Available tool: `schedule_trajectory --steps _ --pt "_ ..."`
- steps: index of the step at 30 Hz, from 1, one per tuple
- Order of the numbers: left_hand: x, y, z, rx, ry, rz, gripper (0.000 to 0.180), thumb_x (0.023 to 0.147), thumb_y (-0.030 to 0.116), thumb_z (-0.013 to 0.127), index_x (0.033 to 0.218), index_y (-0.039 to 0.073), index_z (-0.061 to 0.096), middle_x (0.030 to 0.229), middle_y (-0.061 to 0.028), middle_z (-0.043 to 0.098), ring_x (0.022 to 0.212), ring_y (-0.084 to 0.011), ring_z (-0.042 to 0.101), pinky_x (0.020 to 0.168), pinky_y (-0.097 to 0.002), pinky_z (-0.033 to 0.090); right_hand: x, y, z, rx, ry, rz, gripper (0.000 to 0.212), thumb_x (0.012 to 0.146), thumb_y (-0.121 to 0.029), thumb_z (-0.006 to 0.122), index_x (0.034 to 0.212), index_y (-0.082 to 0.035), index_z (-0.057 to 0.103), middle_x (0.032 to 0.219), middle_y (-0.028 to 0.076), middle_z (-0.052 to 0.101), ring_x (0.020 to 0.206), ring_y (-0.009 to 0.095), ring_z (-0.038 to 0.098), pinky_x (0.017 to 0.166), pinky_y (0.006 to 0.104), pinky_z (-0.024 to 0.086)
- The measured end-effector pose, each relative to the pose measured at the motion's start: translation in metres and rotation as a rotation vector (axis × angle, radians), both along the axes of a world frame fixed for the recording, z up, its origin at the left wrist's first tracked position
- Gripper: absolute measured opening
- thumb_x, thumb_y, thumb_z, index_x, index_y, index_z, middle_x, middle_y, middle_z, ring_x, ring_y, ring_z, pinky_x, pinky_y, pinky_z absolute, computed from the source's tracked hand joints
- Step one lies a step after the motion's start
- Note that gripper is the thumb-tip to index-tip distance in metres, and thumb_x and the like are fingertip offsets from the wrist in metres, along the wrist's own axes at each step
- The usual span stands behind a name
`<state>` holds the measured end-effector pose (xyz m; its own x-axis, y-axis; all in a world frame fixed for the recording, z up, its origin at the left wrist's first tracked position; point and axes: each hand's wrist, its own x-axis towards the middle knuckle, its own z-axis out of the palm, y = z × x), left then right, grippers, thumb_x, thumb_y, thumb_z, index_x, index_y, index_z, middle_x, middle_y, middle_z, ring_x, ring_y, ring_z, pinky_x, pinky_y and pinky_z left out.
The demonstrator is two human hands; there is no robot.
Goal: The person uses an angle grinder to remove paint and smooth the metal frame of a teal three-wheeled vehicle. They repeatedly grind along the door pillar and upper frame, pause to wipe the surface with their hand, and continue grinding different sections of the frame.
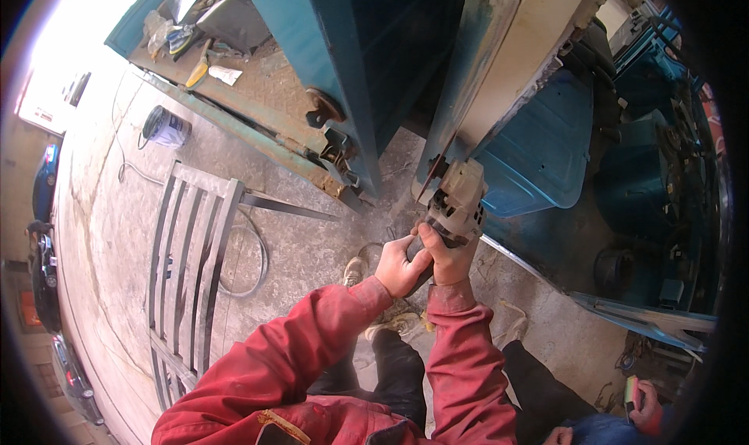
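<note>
Red cuffs end at two bare hands working one tool: the right grip (451, 256) is curled firmly round the body of a grey angle grinder (465, 199), while the left grip (402, 265) is wrapped about its dark rear end. The grinder is at the near end of a teal and cream pillar (507, 70), its thin disc (429, 181) set edge-on beside the metal; whether it touches or spins cannot be told.

I would judge the work part done: one long side of the pillar is ragged and a worn strip runs along it, yet the pillar is standing whole and no freshly parted piece shows.

Past a teal panel (312, 55), a rust-floored tray (269, 105) holds crumpled clear plastic (156, 33), a yellow object (199, 72), a scrap of white paper (225, 75) and a grey box-like piece (234, 27). Farther left, a dark bucket (168, 126) with a pale label sits on the concrete floor (109, 234); its contents cannot be made out. At lower right, a co-worker's hand (646, 414) holds something yellow and pink.
</note>
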<state>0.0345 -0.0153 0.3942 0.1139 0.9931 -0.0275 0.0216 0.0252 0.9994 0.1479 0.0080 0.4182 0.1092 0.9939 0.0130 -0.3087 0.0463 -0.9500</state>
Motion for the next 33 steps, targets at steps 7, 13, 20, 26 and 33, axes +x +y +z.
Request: schedule_trajectory --steps 7,13,20,26,33 --pt "0.0003 0.0006 -0.0024 -0.018 0.021 -0.003 0.048 0.088 0.038 0.063 0.098 -0.009 0.063 0.075 -0.0183 0.066 0.071 -0.0160 0.062 0.069 -0.0350 0.051 0.0009 0.0022 -0.0050 0.010 0.003 0.001 0.040 0.075 -0.007 0.082 0.110 0.001 0.064 0.102 0.007 0.067 0.088 0.014 0.064 0.080 0.0283 0.052" --pt "-0.0007 0.0006 -0.0057 -0.024 0.049 0.000 0.047 0.087 0.037 0.063 0.099 -0.009 0.064 0.078 -0.0214 0.067 0.074 -0.0186 0.066 0.071 -0.0359 0.052 0.0002 0.0019 -0.0048 -0.013 0.021 0.005 0.040 0.075 -0.007 0.082 0.110 0.001 0.064 0.101 0.006 0.067 0.087 0.014 0.064 0.079 0.0282 0.052" --pt "0.0003 0.0016 -0.0041 0.008 0.025 0.007 0.046 0.087 0.035 0.063 0.102 -0.009 0.064 0.082 -0.0237 0.068 0.080 -0.0220 0.069 0.074 -0.0368 0.052 -0.0012 0.0022 -0.0029 -0.003 0.030 -0.013 0.038 0.074 -0.008 0.083 0.107 0.001 0.065 0.100 0.006 0.068 0.086 0.014 0.064 0.078 0.0280 0.052" --pt "-0.0009 0.0034 -0.0009 -0.021 0.040 -0.022 0.046 0.088 0.034 0.062 0.102 -0.009 0.064 0.083 -0.0239 0.068 0.081 -0.0236 0.069 0.075 -0.0371 0.052 0.0008 0.0042 -0.0032 -0.001 -0.013 -0.011 0.040 0.073 -0.010 0.084 0.107 0.001 0.066 0.100 0.006 0.068 0.086 0.014 0.064 0.078 0.0280 0.052" --pt "0.0002 0.0044 0.0014 0.021 0.050 -0.002 0.045 0.088 0.034 0.062 0.102 -0.009 0.064 0.082 -0.0234 0.068 0.079 -0.0218 0.069 0.074 -0.0365 0.052 0.0025 0.0048 0.0012 0.001 -0.024 0.003 0.038 0.074 -0.010 0.083 0.107 0.001 0.066 0.100 0.006 0.068 0.088 0.014 0.064 0.079 0.0287 0.052"
